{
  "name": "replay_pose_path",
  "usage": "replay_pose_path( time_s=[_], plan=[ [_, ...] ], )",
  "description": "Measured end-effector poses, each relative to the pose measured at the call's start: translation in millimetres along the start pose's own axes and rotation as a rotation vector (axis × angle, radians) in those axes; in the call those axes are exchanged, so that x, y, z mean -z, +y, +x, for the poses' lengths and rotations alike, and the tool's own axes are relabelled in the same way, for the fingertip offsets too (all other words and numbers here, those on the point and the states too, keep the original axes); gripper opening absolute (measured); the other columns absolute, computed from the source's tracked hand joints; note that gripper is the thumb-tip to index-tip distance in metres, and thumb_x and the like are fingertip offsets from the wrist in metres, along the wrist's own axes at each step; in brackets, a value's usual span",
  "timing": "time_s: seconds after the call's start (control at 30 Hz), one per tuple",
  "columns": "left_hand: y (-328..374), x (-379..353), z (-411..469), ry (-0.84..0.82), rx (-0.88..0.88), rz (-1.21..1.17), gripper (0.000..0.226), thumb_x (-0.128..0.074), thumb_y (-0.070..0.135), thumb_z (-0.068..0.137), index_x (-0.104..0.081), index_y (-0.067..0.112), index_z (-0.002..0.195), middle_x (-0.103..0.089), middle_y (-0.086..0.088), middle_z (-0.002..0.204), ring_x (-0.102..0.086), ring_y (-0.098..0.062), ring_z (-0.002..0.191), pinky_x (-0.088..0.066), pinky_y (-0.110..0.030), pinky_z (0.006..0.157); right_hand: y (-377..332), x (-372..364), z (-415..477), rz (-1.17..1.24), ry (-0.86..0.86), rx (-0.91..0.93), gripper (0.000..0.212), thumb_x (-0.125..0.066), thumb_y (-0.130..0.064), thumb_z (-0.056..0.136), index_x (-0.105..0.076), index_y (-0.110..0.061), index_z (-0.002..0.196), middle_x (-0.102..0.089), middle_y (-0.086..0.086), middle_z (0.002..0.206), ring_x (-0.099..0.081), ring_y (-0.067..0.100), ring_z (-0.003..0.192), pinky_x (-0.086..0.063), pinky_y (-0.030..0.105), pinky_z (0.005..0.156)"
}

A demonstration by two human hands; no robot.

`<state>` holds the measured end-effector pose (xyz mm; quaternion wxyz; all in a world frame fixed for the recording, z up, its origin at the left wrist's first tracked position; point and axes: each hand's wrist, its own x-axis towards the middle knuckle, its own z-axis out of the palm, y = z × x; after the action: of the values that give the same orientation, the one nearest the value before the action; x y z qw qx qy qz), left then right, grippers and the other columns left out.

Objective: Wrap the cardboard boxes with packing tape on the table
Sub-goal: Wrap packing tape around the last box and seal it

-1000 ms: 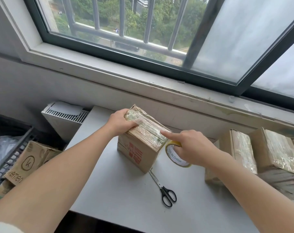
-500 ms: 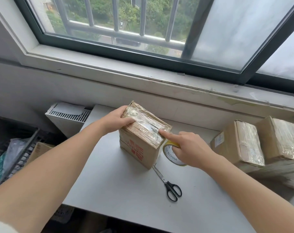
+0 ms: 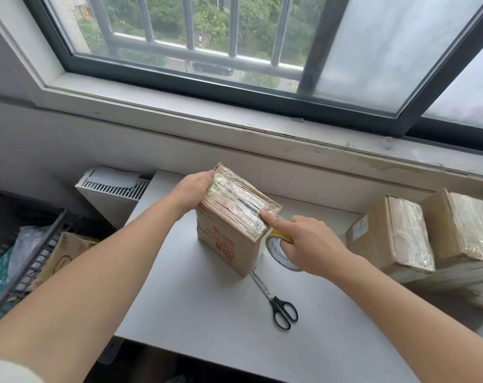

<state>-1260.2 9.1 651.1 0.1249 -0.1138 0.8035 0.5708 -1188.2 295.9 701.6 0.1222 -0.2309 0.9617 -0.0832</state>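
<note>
A small cardboard box (image 3: 229, 233) with red print stands on the white table (image 3: 207, 313), its top face covered in shiny clear tape. My left hand (image 3: 192, 190) grips the box's far left top corner. My right hand (image 3: 304, 244) holds a roll of packing tape (image 3: 279, 248) against the box's right side, its other fingers curled round the roll. The straight index finger presses the tape down on the near right end of the top.
Black-handled scissors (image 3: 276, 302) lie on the table just in front of the box. Two taped cardboard boxes (image 3: 392, 239) (image 3: 461, 225) sit at the right. A white heater (image 3: 110, 192), a black crate (image 3: 27, 250) and another carton (image 3: 66, 255) stand left of the table. A window sill runs behind.
My right index finger has stayed pressed on the tape at the near right end of the box top. My left hand has shifted its grip at the far corner. The camera moved closer.
</note>
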Motion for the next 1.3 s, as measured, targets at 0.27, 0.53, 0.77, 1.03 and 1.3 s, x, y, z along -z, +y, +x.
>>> replay_pose_path(
  time_s=[0.27,0.53,0.77,1.03,1.3],
  plan=[
    [8,-4,-1,0.059,-0.088,0.412,0.046,-0.058,0.062,0.096,-0.068,0.024,0.119,-0.07,0.006,0.11,-0.06,-0.019,0.104,-0.045,-0.034,0.087,-1,-3,-2,-0.017,0.008,-0.025,0.065,-0.04,-0.028,0.104,-0.012,-0.058,0.155,-0.037,-0.006,0.082,-0.048,0.024,0.084,-0.035,0.033,0.071],
    [8,-4,-2,0.087,0.002,0.246,0.046,-0.071,0.063,0.087,-0.076,0.02,0.102,-0.075,0.004,0.097,-0.069,-0.018,0.098,-0.051,-0.032,0.08,-4,-4,-1,0.006,0.005,-0.038,0.064,-0.042,-0.029,0.104,-0.015,-0.058,0.155,-0.035,-0.008,0.081,-0.047,0.023,0.086,-0.038,0.034,0.071],
    [5,-10,-4,0.16,0.109,0.006,0.052,-0.074,0.066,0.083,-0.069,0.016,0.068,-0.064,0.003,0.073,-0.059,-0.017,0.073,-0.043,-0.029,0.066,-8,-8,-4,0.039,0.021,-0.031,0.064,-0.042,-0.031,0.104,-0.014,-0.06,0.154,-0.036,-0.008,0.082,-0.049,0.023,0.085,-0.044,0.035,0.075],
    [-18,-4,1,0.114,0.122,-0.207,0.073,-0.072,0.08,0.06,-0.077,0.011,0.083,-0.074,-0.005,0.092,-0.064,-0.022,0.084,-0.052,-0.039,0.084,-10,-12,-1,0.074,0.033,-0.016,0.066,-0.043,-0.028,0.103,-0.015,-0.059,0.154,-0.038,-0.008,0.08,-0.048,0.021,0.083,-0.044,0.035,0.074],
    [-11,0,-9,0.133,0.158,-0.251,0.051,-0.041,0.055,0.107,-0.073,0.017,0.095,-0.071,-0.002,0.094,-0.064,-0.023,0.09,-0.054,-0.037,0.086,-14,-17,-2,0.139,0.053,-0.022,0.067,-0.047,-0.027,0.101,-0.017,-0.062,0.15,-0.041,-0.007,0.08,-0.049,0.022,0.084,-0.047,0.037,0.079]
  ],
)
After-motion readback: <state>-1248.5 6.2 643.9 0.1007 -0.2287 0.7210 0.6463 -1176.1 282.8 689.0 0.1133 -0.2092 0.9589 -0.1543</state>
